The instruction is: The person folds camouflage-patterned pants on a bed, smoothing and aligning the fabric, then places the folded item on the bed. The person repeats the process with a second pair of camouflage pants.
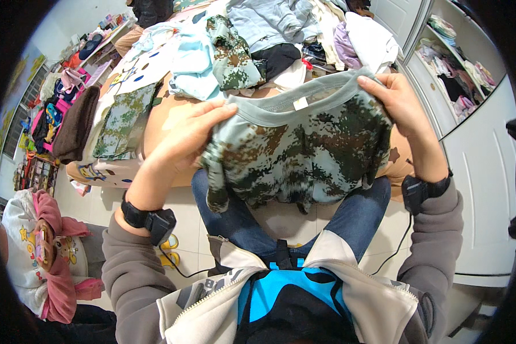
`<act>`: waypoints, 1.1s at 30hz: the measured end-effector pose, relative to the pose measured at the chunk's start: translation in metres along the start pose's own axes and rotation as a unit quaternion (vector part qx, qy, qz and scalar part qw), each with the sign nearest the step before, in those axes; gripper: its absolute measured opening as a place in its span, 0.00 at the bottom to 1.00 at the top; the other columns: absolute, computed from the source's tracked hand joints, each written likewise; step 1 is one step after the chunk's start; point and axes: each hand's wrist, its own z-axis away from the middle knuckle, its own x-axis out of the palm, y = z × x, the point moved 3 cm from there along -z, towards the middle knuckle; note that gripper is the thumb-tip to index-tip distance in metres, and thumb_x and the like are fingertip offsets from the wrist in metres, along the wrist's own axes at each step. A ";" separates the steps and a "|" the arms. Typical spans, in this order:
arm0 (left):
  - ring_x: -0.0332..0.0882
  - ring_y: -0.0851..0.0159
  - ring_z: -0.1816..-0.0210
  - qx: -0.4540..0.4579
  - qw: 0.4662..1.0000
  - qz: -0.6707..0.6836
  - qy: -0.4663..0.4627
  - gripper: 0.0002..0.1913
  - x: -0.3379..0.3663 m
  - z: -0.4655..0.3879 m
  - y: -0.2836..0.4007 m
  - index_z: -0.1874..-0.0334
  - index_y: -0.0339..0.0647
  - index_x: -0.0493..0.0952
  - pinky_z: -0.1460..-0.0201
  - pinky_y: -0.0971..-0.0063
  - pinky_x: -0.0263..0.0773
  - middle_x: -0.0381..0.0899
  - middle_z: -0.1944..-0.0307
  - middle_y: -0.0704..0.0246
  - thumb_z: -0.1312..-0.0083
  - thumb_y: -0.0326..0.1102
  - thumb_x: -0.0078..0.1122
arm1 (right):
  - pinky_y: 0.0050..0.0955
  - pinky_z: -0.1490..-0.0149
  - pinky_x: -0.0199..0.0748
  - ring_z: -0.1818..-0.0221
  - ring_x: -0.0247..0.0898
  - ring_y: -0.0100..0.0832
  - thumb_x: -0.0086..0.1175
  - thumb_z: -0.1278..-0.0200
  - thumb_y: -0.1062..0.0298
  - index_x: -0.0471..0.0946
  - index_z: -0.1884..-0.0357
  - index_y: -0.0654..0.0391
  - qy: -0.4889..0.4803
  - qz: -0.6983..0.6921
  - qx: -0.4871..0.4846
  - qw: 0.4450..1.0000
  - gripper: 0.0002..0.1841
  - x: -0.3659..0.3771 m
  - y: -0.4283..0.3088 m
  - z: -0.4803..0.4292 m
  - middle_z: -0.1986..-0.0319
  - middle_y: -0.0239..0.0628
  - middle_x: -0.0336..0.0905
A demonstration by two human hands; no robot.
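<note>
A camouflage T-shirt (301, 159) with a grey-green ribbed collar and a small white neck tag hangs between my two hands, above my knees. My left hand (193, 129) pinches its left shoulder beside the collar, thumb on top. At the other shoulder my right hand (397, 101) grips the cloth in the same way. The lower part of the shirt hangs loosely in folds. Behind it on the bed, a folded camouflage garment (127, 120) lies to the left, and another camouflage garment (234, 56) lies among light blue clothes (191, 60).
The bed edge (112, 172) runs before my knees. Piled on the bed are a grey garment (275, 21), a white one (370, 41) and a folded brown towel (77, 124). Open wardrobe shelves (451, 64) stand right. At lower left a person (47, 258) holds a phone.
</note>
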 end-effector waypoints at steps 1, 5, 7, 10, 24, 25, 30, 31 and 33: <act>0.77 0.78 0.69 0.004 1.000 -0.001 -0.017 0.17 0.007 0.004 -0.004 0.50 0.38 0.78 0.68 0.85 0.72 0.80 0.67 0.75 0.31 0.44 0.57 | 0.17 0.73 0.66 0.79 0.69 0.14 0.60 0.35 0.56 0.85 0.66 0.64 -0.030 -0.022 -0.050 0.998 0.17 0.012 -0.005 0.007 0.78 0.26 0.80; 0.74 0.80 0.72 0.063 0.985 -0.130 -0.097 0.17 0.029 0.002 -0.009 0.55 0.39 0.80 0.69 0.85 0.69 0.79 0.72 0.77 0.27 0.47 0.51 | 0.18 0.74 0.63 0.78 0.64 0.12 0.58 0.33 0.58 0.84 0.62 0.65 -0.090 0.029 -0.124 0.988 0.17 0.050 -0.024 0.027 0.79 0.23 0.76; 0.75 0.80 0.72 0.137 0.965 -0.203 -0.096 0.18 0.035 0.001 -0.008 0.54 0.36 0.80 0.69 0.85 0.71 0.81 0.70 0.75 0.25 0.45 0.48 | 0.20 0.75 0.62 0.78 0.64 0.13 0.58 0.33 0.59 0.84 0.64 0.67 -0.077 0.003 -0.104 0.992 0.17 0.063 -0.026 0.029 0.80 0.24 0.75; 0.78 0.79 0.71 0.097 0.980 -0.132 -0.114 0.18 0.042 0.003 -0.012 0.53 0.33 0.79 0.68 0.84 0.74 0.82 0.68 0.72 0.25 0.44 0.48 | 0.23 0.75 0.63 0.79 0.64 0.15 0.58 0.35 0.59 0.82 0.67 0.68 -0.060 0.031 -0.049 0.997 0.17 0.086 -0.017 0.027 0.83 0.27 0.74; 0.78 0.77 0.70 0.088 0.981 -0.131 -0.111 0.18 0.054 -0.002 -0.017 0.63 0.30 0.80 0.67 0.84 0.73 0.81 0.73 0.72 0.28 0.42 0.54 | 0.47 0.66 0.77 0.67 0.78 0.57 0.59 0.39 0.60 0.71 0.62 0.68 -0.067 0.238 -0.230 0.941 0.18 0.149 -0.009 0.057 0.72 0.59 0.78; 0.78 0.77 0.71 0.104 0.980 -0.134 -0.106 0.17 0.056 -0.001 -0.018 0.64 0.30 0.81 0.67 0.84 0.73 0.81 0.74 0.72 0.29 0.41 0.56 | 0.48 0.65 0.77 0.66 0.78 0.57 0.59 0.40 0.62 0.70 0.63 0.69 -0.051 0.229 -0.236 0.943 0.17 0.150 -0.007 0.055 0.72 0.60 0.78; 0.78 0.76 0.74 0.467 0.820 -0.331 0.027 0.09 0.067 0.007 -0.001 0.66 0.33 0.82 0.70 0.83 0.72 0.81 0.77 0.69 0.44 0.29 0.73 | 0.41 0.64 0.72 0.69 0.76 0.53 0.54 0.42 0.71 0.72 0.62 0.65 -0.114 0.018 -0.225 0.968 0.10 0.141 -0.004 0.040 0.73 0.55 0.77; 0.80 0.69 0.62 0.585 0.740 -0.330 0.032 0.22 0.069 0.007 0.004 0.56 0.35 0.80 0.61 0.77 0.75 0.82 0.63 0.64 0.50 0.36 0.79 | 0.40 0.64 0.71 0.71 0.75 0.50 0.51 0.42 0.72 0.72 0.62 0.65 -0.124 -0.012 -0.223 0.967 0.09 0.136 -0.006 0.040 0.75 0.54 0.76; 0.75 0.61 0.47 0.659 0.663 -0.350 0.062 0.40 0.064 -0.002 0.010 0.42 0.38 0.72 0.46 0.69 0.72 0.73 0.46 0.59 0.58 0.44 0.83 | 0.39 0.63 0.71 0.68 0.75 0.46 0.48 0.41 0.74 0.73 0.62 0.65 -0.206 0.035 -0.255 0.944 0.08 0.126 -0.012 0.041 0.73 0.53 0.76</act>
